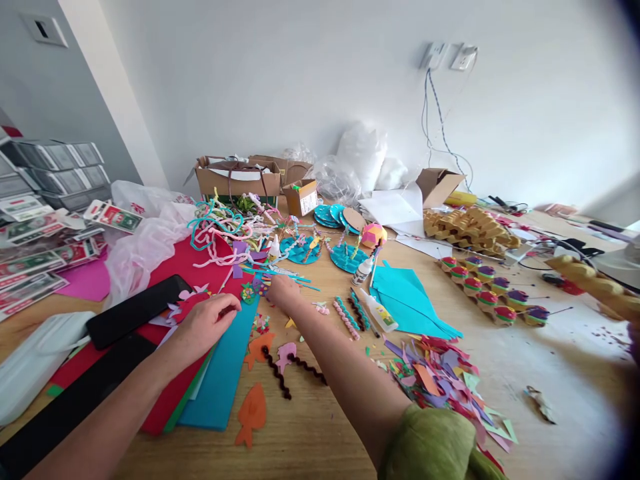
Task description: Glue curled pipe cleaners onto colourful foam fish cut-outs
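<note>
Behind the wooden table (305, 450) stands a plain pale wall (250, 80), and the table top is crowded with craft materials in many colours. Near the middle, the right hand (284, 293) is bent down with its fingers mostly folded under, just beside thin blue sticks (306, 285) and a purple spotted cut-out (259, 285). Its fingertips are hidden by the hand itself, so I am not able to say if it has hold of something. The left hand (210, 321) is half curled, the thumb close to the forefinger, above the red sheets and next to a spiky red cut-out (186, 308); I see nothing between its fingers, but I cannot be certain. A green spotted cut-out (247, 293) lies between both hands, near the upper end of the blue sheets (217, 383). Orange and pink fish shapes lie nearer to the person, together with dark wavy stems (280, 380). To the right are a glue bottle (379, 311) and a heap of paper scraps (440, 373).

In my judgement, the step in hand is choosing or arranging small decorative pieces. The next move seems to call for a light fingertip pinch, because the pieces look thin and lie close together
</note>
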The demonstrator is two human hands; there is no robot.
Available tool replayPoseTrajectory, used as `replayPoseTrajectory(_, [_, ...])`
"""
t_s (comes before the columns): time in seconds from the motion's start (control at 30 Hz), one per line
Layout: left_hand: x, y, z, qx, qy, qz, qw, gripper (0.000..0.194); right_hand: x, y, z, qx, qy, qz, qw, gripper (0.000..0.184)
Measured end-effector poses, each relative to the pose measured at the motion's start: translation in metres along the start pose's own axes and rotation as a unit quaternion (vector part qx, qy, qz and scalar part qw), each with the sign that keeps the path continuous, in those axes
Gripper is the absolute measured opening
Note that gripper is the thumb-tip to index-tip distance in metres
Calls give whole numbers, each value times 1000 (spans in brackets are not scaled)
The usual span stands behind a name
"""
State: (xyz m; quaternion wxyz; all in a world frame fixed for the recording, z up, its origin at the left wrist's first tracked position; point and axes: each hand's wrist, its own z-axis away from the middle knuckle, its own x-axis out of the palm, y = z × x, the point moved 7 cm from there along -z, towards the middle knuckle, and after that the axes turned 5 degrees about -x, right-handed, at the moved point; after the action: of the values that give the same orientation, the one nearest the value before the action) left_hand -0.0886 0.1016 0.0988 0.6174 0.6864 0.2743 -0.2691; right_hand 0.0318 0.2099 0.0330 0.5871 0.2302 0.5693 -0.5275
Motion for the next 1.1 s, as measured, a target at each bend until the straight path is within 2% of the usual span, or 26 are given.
replayPoseTrajectory(0.17, [-1, -14, -8, -63, 12, 150, 987, 15, -2, 6, -1, 12, -5, -64, 998, 26])
replayPoseTrajectory(0.37, [-8, -21, -13, -97, 59, 246, 963, 27, -26, 13, 6, -17, 34, -217, 975, 10])
replayPoseTrajectory(0.53, [-7, -14, -8, -109, 81, 350, 927, 32, -40, 9, 37, -80, 19, -407, 910, 11])
replayPoseTrajectory(0.63, [7, -5, -4, -103, 44, 444, 889, 33, -39, 3, 62, -111, -23, -492, 863, 17])
replayPoseTrajectory(0.7, [16, 3, -1, -98, 14, 472, 876, 39, -37, 1, 77, -126, -43, -528, 839, 23])
replayPoseTrajectory(0.77, [23, 12, 1, -85, -19, 482, 872, 41, -34, 0, 89, -140, -59, -566, 810, 25])
replayPoseTrajectory(0.87, [28, 26, 4, -51, -66, 476, 876, 34, -30, -2, 101, -152, -77, -614, 770, 23])
replayPoseTrajectory(1.1, [24, 50, 7, 12, -76, 420, 904, 10, -22, 2, 121, -160, -89, -638, 748, 19])
